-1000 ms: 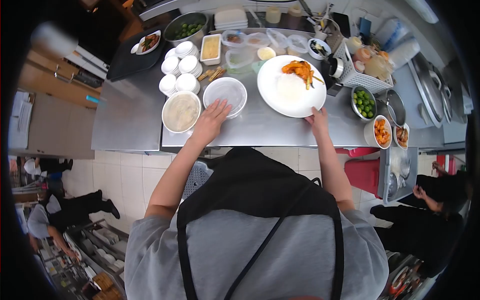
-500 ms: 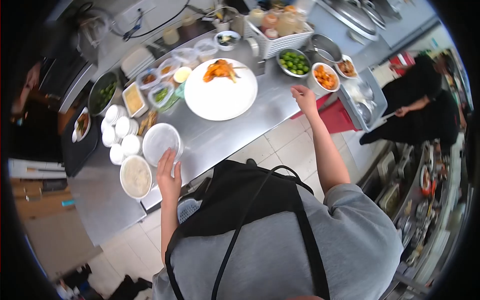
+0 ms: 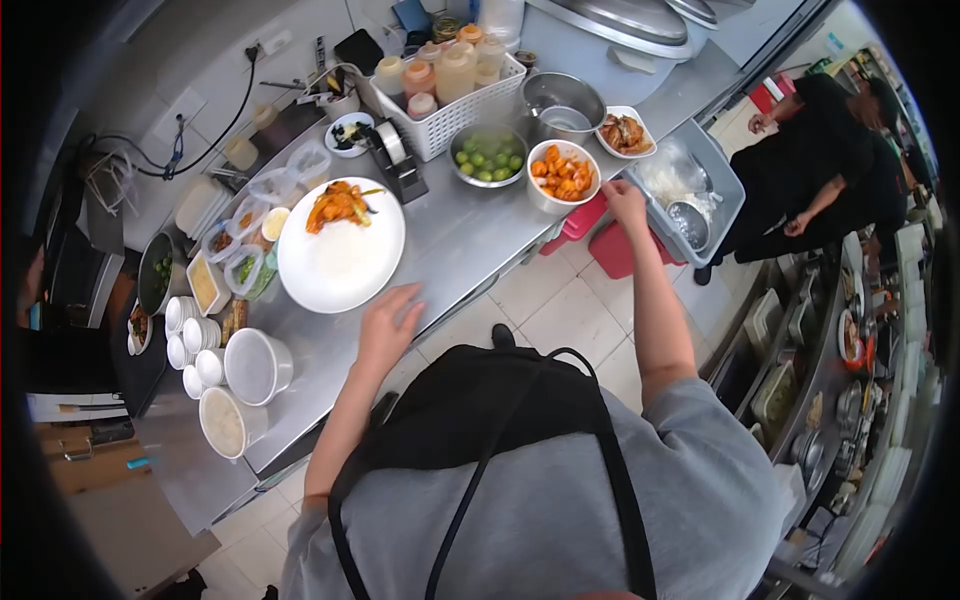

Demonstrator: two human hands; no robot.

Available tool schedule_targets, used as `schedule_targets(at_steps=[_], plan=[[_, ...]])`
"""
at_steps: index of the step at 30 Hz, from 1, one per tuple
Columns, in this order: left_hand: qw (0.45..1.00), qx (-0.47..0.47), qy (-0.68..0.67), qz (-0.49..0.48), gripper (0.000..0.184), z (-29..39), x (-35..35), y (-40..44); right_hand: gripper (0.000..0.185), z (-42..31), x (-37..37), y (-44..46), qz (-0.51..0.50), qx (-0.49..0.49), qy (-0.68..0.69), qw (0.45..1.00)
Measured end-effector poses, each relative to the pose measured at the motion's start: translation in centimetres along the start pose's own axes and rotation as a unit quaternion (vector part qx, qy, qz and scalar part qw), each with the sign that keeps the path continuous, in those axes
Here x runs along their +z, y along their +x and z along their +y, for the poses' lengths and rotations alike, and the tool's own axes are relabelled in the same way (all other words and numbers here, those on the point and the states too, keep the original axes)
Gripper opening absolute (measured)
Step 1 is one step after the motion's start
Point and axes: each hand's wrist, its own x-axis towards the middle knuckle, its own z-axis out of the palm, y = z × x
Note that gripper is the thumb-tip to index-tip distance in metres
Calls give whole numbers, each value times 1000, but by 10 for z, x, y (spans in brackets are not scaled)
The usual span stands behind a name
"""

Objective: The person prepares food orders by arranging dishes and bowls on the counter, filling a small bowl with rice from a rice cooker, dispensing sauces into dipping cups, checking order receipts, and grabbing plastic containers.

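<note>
My left hand (image 3: 388, 328) hovers at the counter's front edge, just below the large white plate (image 3: 318, 278). Its fingers are apart and hold nothing. Orange-red saucy food (image 3: 339, 205) lies toward the back of that plate. Over on the right, my right hand (image 3: 626, 203) is beside the left corner of the grey plastic tub (image 3: 727, 212). Its fingers are drawn together, and what they may hold is hidden. Left of this hand stands a white bowl of orange chunks (image 3: 563, 178). Inside the tub are clear plastic bags and a metal bowl (image 3: 688, 224).
Behind are a metal bowl of green limes (image 3: 487, 158), an empty metal pot (image 3: 563, 105), a tape dispenser (image 3: 400, 165) and a white basket of bottles (image 3: 450, 120). White tubs (image 3: 258, 366) and stacked cups (image 3: 190, 335) stand left. Another person (image 3: 815, 170) stands at right.
My left hand has left the white tub and come right, near the plate. My right hand has moved to the grey tub's corner. The view has turned toward the right.
</note>
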Motion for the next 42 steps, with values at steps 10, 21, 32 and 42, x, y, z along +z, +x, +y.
schedule_targets(at_steps=[10,21,32,42], plan=[[945,-207,-200,-152,32,22,155,156,25,-19,3,15,-132,-35,99,986],[887,-315,-328,-81,27,21,103,126,24,-89,-17,-35,-340,-138,185,912],[791,-390,-382,277,19,-16,-46,-101,26,-349,-77,-27,-224,-563,149,782],[733,-424,-400,350,7,-86,-59,-171,12,-638,-104,36,202,-634,-1,746]])
